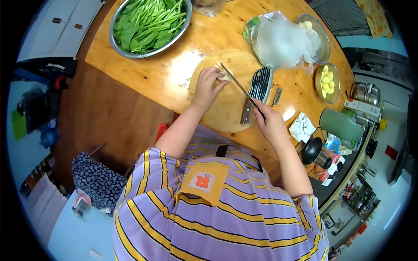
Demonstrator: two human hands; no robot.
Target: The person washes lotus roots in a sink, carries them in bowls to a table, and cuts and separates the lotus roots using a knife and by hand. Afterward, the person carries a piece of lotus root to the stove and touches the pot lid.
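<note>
At upper centre of frame, holding pale piece (223,78) under bent fingers of left hand (206,88); gripping with closed right hand (272,122) the knife (237,83), slanted to upper left, just beside piece.

Orange letter R (201,181) on white patch (193,184), yellow pocket (218,177) of purple striped shirt (226,217)

I see my left hand (206,86) holding a pale piece of food (224,77) on the round board (217,108), my right hand (271,124) gripping a knife (235,82) with its blade right alongside; contact I can't make out. A broad patterned knife (261,82) lies at the board's right side. Leafy greens (150,26) fill a metal bowl (189,19) farther left on the worktop (152,71).
</note>
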